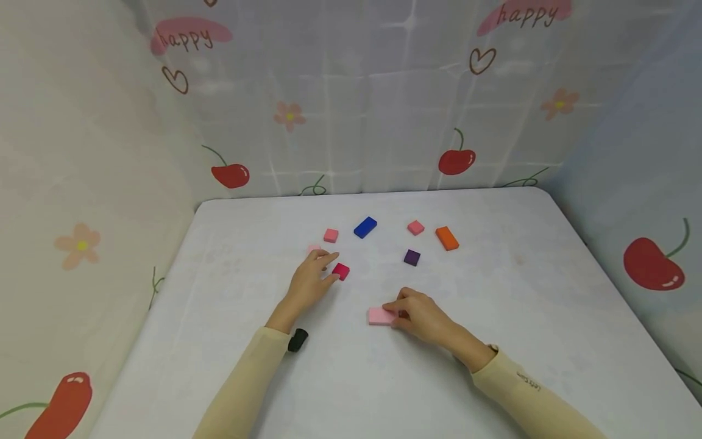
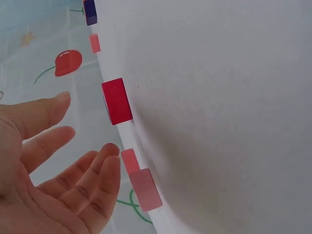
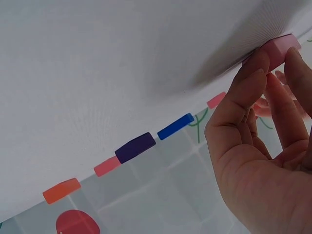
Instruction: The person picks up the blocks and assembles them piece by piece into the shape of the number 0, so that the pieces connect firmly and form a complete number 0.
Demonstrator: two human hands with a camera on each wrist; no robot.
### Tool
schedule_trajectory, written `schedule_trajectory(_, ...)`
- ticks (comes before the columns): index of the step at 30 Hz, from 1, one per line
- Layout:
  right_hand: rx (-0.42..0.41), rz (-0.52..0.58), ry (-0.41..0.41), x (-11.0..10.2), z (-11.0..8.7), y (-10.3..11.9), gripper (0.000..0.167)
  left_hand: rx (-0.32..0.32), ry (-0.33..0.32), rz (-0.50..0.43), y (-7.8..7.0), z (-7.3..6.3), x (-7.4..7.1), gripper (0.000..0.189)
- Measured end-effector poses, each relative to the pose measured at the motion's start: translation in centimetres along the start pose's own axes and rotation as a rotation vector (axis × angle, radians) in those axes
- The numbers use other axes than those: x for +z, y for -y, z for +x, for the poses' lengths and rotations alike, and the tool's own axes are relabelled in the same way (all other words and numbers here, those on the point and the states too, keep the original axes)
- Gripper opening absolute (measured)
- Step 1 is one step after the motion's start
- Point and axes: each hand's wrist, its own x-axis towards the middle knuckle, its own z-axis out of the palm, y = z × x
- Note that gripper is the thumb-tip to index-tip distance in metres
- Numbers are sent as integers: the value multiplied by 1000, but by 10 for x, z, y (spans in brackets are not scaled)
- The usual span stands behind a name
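Note:
My right hand [image 1: 426, 317] pinches the right end of a pale pink rectangular block [image 1: 378, 316] that lies on the white table. Close up in the right wrist view, fingers and thumb sit on either side of that pink block [image 3: 279, 51]. My left hand [image 1: 308, 285] hovers around a crimson block [image 1: 341, 272], fingers spread and loosely bent. The left wrist view shows a gap between the hand and the crimson block [image 2: 117, 101]. Partly hidden behind the left fingers is a light pink block [image 1: 313, 248].
Farther back on the table [image 1: 521, 317] lie a salmon-pink block [image 1: 331, 235], a blue block [image 1: 365, 227], another salmon-pink block [image 1: 415, 227], an orange block [image 1: 447, 238] and a dark purple block [image 1: 412, 258]. A printed curtain [image 1: 351, 134] hangs behind the table's far edge.

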Motion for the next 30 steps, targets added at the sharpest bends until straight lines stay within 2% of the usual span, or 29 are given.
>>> schedule_trajectory(4,0,3,7,0,0,1,35,-28,91,25,2,12,6,44)
schedule_trajectory(7,-3,5,10,0,0,1,35,-32,131,40,1,16,9,42)
schedule_trajectory(14,-9,7,3,0,0,0,35,-13,127,65,0,20,10,32)
schedule_trajectory(20,2,9,5,-1,0,0,36,-26,133,29,1,20,11,27)
schedule_trajectory(26,-15,3,-1,-1,0,0,36,-11,151,0,2,17,10,23)
schedule_trajectory(30,-20,-3,-3,-1,0,-1,35,-25,173,-9,-1,12,7,23)
